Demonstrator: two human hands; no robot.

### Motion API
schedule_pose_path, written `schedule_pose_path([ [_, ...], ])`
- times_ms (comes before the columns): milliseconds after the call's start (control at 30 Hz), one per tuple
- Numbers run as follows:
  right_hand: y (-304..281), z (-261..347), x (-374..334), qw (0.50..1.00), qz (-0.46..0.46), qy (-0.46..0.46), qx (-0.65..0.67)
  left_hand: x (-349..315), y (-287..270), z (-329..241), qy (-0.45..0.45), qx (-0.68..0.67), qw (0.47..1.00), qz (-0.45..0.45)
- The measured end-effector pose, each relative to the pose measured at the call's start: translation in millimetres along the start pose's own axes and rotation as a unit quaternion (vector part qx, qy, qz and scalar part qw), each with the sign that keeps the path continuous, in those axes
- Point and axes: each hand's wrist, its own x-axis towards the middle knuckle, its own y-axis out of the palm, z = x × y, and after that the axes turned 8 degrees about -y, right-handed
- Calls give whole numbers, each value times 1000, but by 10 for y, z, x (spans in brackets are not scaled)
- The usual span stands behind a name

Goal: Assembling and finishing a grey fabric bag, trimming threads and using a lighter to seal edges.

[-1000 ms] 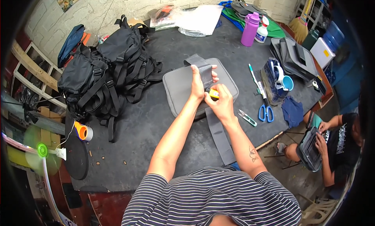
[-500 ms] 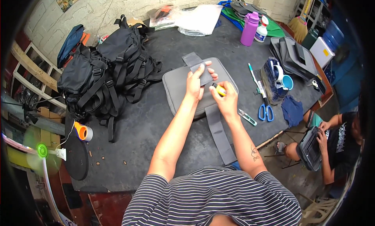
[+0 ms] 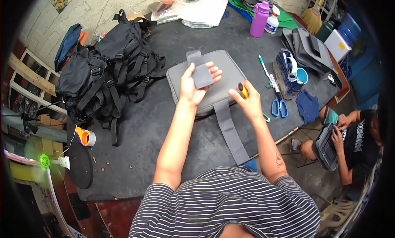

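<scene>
A grey padded bag or case (image 3: 224, 63) with rounded corners lies on the black table in front of me. My left hand (image 3: 193, 87) is palm up over it, its fingers lightly curled under the end of a wide grey strap (image 3: 203, 75) and the thumb along the strap's edge. Just right of the bag, my right hand (image 3: 250, 100) holds a small yellow-and-black tool (image 3: 244, 91); the fingers hide much of it, so its kind is unclear. Another wide grey strap (image 3: 230, 133) runs from the bag's near side toward my body.
Black backpacks (image 3: 103, 73) with buckled straps fill the left side. At right lie blue-handled scissors (image 3: 279, 108), a marker (image 3: 274, 83), a clear bin (image 3: 284, 79) and dark cloth (image 3: 307, 111). A purple bottle (image 3: 259, 19) stands behind. Beyond the table's right edge sits another person (image 3: 362, 147).
My right hand has drawn away from the strap to the right with the yellow-and-black tool. My left thumb has shifted from the strap's face to its edge, and the palm shows more.
</scene>
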Motion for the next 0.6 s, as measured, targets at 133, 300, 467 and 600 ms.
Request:
schedule_pose_path([
  [133,-235,-370,-426,987,146,54,-35,-405,-74,236,-100,-17,994,30],
  [300,-202,-548,-1055,930,259,121,233,-942,-336,778,-228,5,966,123],
  [467,-441,-500,-1170,909,311,146,236,-1419,-176,1228,-6,569,819,78],
  [600,-613,-362,-941,927,228,161,250,-1457,11,1305,238,804,499,219],
])
